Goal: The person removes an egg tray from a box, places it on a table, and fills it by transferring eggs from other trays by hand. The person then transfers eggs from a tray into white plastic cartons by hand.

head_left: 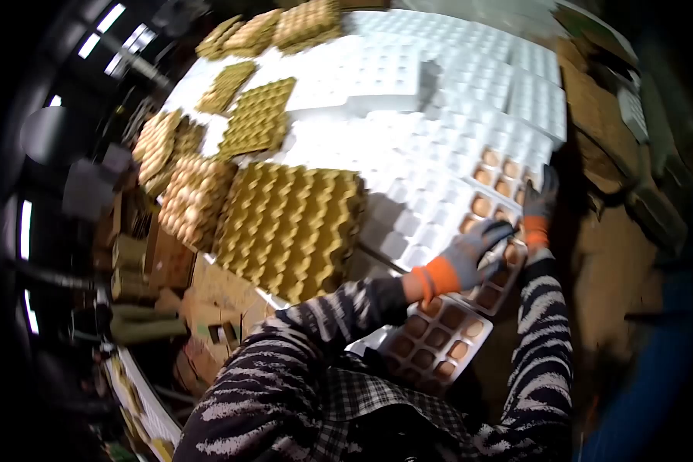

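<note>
Two gloved hands are at work over white cartons of brown eggs at the near right of the table. Nearest the person, an open carton lies tilted, its cups full of eggs. Just beyond it, the left hand, in a grey glove with an orange cuff, lies flat across another carton, fingers spread and pressing on it rather than gripping anything I can make out. The right hand, gloved the same way, rests at that carton's far right edge, fingers curled against the rim; whether it pinches the rim I cannot tell. The hands are near each other but apart. Both sleeves are zebra-striped.

Past the hands, more eggs sit in open white cartons. To the left stands a stack of yellow pulp trays, with a tray of eggs just beside it. Farther back, closed white cartons cover most of the table, and more yellow trays lie toward its far left. Cardboard boxes sit low on the left.
</note>
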